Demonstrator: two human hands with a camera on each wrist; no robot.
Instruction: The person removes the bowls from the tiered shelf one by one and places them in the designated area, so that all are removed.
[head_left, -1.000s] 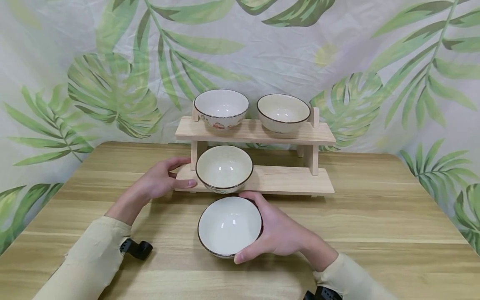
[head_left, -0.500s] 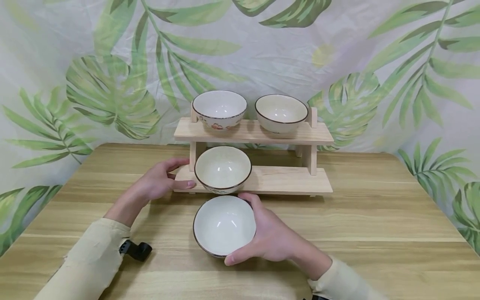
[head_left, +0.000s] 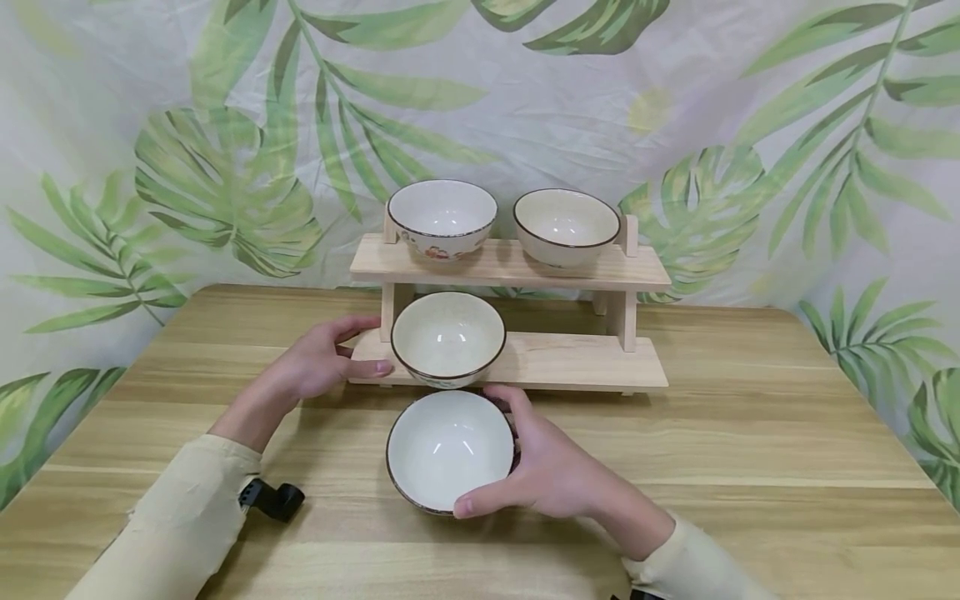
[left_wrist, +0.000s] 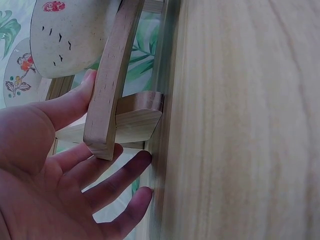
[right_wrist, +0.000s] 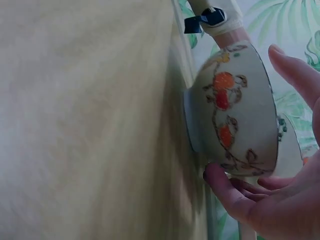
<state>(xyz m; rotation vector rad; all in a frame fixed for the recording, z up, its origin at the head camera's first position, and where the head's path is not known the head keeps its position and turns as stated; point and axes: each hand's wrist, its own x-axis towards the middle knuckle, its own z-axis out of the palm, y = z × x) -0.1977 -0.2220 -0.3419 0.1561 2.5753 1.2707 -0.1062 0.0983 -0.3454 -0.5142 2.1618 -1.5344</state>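
On the table in front of the shelf sits a white bowl (head_left: 448,450) with a dark rim; the right wrist view shows red and orange painted patterns on its side. My right hand (head_left: 558,471) curves loosely around its right side. In the right wrist view the thumb (right_wrist: 295,70) stands off the rim, while a fingertip is close to the bowl's underside. My left hand (head_left: 318,358) holds the left end of the wooden shelf's lower board (head_left: 577,358), thumb on top and fingers beneath. Beside that thumb, a cream bowl (head_left: 448,337) stands on the board.
On the upper board (head_left: 502,265) stand two more bowls: a white flowered bowl (head_left: 442,218) at left and a cream bowl (head_left: 566,225) at right. Behind the wood-grain table (head_left: 750,433) hangs a leaf-print cloth (head_left: 562,100).
The front bowl has shifted slightly left with my right hand, which then loosened, leaving a gap at the rim. My left hand stays at the shelf.
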